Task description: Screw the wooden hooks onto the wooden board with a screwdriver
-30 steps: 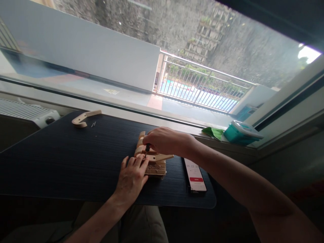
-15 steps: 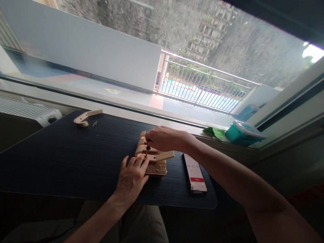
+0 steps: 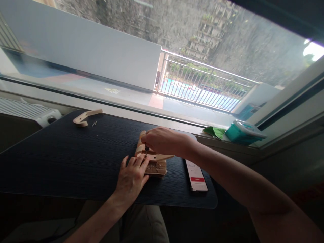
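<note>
On the dark table, left hand spread, fingers pressing the curved wooden piece onto the wooden block, presumably steadying it; right hand closed round the screwdriver, shaft near upright, likely for straight pressure.

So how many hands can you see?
2. The left hand has fingers on the drilled wooden piece; the right hand grips the screwdriver just above it. No other hands show.

Angled piece — smooth wood; block — rough-edged wood; tabletop matt, finely grained; railing metal.
</note>
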